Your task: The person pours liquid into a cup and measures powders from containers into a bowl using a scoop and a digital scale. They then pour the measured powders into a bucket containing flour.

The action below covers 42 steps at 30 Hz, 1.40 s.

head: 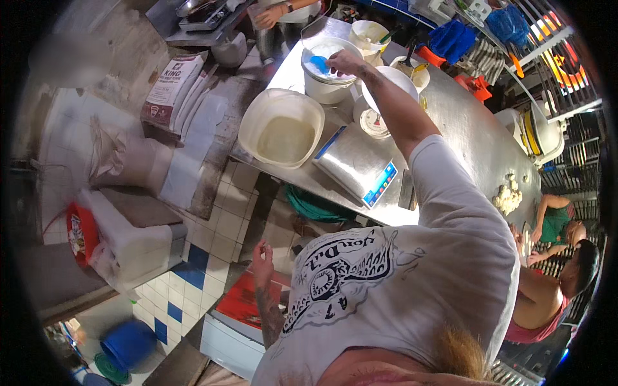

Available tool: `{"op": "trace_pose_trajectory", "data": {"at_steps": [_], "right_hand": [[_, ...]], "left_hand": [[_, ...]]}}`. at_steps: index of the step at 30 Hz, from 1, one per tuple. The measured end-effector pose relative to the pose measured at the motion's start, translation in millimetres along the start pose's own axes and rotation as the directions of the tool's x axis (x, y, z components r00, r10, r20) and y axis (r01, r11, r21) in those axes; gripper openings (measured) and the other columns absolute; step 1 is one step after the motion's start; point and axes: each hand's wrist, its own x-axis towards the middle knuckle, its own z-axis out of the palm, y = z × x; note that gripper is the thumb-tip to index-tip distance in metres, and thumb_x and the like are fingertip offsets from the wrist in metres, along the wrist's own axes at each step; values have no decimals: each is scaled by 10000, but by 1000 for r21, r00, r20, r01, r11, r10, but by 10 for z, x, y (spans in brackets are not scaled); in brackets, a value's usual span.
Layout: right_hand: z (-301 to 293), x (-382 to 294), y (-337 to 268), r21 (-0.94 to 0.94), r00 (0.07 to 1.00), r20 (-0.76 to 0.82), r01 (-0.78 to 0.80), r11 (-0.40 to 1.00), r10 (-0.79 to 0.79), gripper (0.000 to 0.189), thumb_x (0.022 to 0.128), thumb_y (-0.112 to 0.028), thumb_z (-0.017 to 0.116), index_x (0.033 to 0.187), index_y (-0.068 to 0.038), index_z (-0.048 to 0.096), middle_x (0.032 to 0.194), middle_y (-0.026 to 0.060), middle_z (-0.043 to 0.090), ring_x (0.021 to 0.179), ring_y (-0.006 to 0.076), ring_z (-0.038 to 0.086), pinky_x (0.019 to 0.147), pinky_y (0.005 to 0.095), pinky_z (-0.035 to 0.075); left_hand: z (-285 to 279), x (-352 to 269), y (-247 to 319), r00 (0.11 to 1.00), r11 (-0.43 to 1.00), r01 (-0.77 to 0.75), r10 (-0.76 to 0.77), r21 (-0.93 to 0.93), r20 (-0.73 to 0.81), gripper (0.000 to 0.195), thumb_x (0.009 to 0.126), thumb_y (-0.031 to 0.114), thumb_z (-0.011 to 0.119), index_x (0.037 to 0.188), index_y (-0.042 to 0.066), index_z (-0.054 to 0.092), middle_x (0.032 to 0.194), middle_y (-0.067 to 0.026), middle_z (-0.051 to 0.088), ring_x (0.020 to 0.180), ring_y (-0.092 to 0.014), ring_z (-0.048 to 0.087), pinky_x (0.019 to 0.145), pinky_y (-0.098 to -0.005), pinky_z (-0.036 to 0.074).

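Observation:
My right hand (344,62) reaches over a white plastic bucket (328,89) and grips a blue plastic scoop (319,63). The scoop is over white contents inside the bucket. My left hand (262,259) is low at my left side, fingers loosely curled and apart, with nothing seen in it. Nearer me on the steel table (458,125) are a square-shaped white plastic tub (251,113) with cloudy, pale contents and a digital scale with a steel plate (355,161). Under my right forearm, a white bowl (386,84) sits on a dial scale (372,124).
Behind the bucket are a white tub (369,34) and a container with utensils (420,77). Pale dough-like pieces (508,197) lie at the right. Stacked flour sacks (174,91) are at the left. Co-workers are at the right; another person's hand (270,17) shows at the top.

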Motion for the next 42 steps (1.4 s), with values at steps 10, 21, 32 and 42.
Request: {"op": "trace_pose_trajectory", "data": {"at_steps": [10,21,32,42], "right_hand": [[-106,-278,258,841,954,124,-247,482,273,183,1049,-195,502,993,-57,610,782,-37,559,610,25,480,428,159,349],[-822,-1397,1062,821,958,-173,12,571,229,236,1011,-270,569,854,-103,628,673,-72,494,531,26,405,441,185,304],[-932,-2380,1468,812,994,-109,78,579,19,279,955,-302,618,846,-46,629,659,-2,532,489,76,416,418,238,304],[-979,-2343,1830,710,979,-135,205,674,-156,285,951,-286,595,930,-9,654,659,25,550,560,94,478,507,278,368]], "left_hand": [[85,191,73,994,993,5,8,-114,107,433,1005,296,591,1365,61,541,1174,-128,613,1097,-219,572,999,-352,435],[666,-24,718,978,975,-96,130,-201,165,430,1051,288,514,1401,38,504,1125,-74,636,1044,-151,585,920,-315,467],[2744,667,3586,924,940,-326,339,-101,177,559,1050,500,414,1378,63,529,1113,-85,695,1063,-144,601,829,-316,492],[3727,1112,3951,986,775,-137,164,-616,-13,185,989,162,433,1097,73,553,1062,-60,622,920,-140,602,701,-315,524]]}}
